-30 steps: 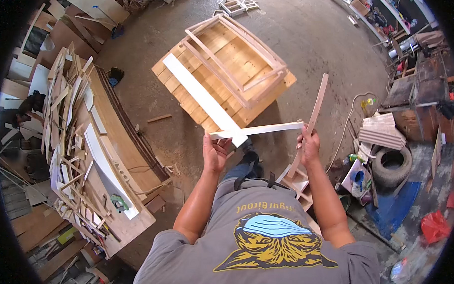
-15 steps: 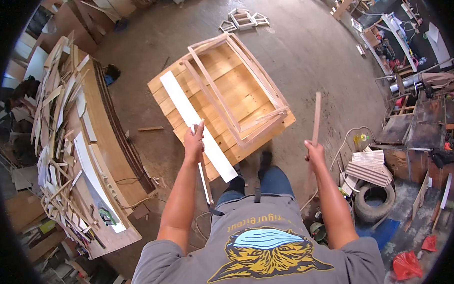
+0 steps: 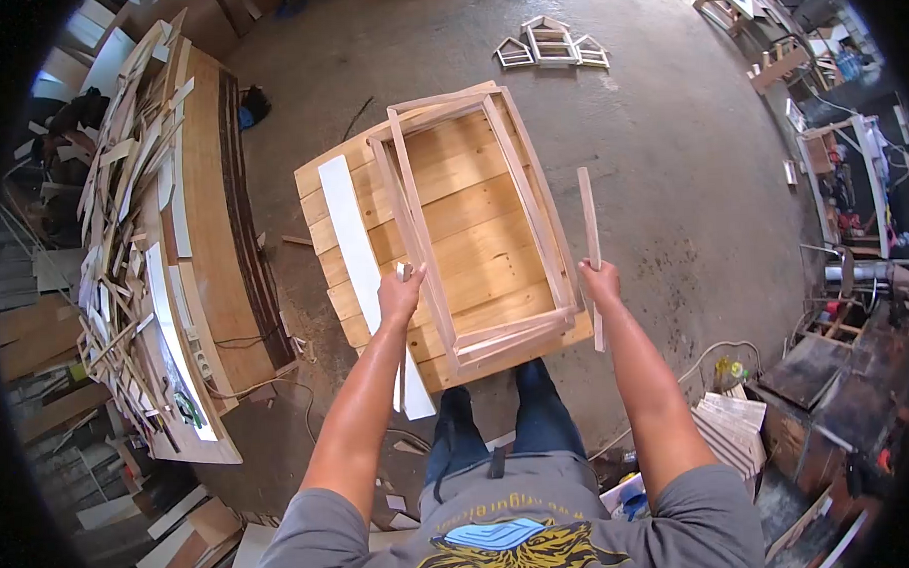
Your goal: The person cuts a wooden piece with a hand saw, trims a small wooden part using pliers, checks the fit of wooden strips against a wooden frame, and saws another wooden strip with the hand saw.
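My right hand (image 3: 601,282) is closed around a long thin wooden strip (image 3: 588,214), which stands roughly lengthwise just off the right side of the slatted wooden top (image 3: 473,238). In my left hand (image 3: 402,294) is another narrow wooden strip (image 3: 402,381), its upper end showing at the fingers and the rest running down below the fist. That hand is over a white board (image 3: 346,223) lying along the left of the slatted top. Between my hands, rectangular wooden frames (image 3: 512,167) lie stacked slightly askew on the slats.
To the left, a long workbench (image 3: 220,292) carries a heap of wood offcuts (image 3: 122,215). Small house-shaped frames (image 3: 551,48) stand on the floor ahead. A pale hose or cable (image 3: 717,347) and stacked ribbed boards (image 3: 730,430) are at lower right.
My right hand has come inward with its strip, close to the frames' right side. My left hand has shifted slightly down and right with its strip. The camera view has moved too.
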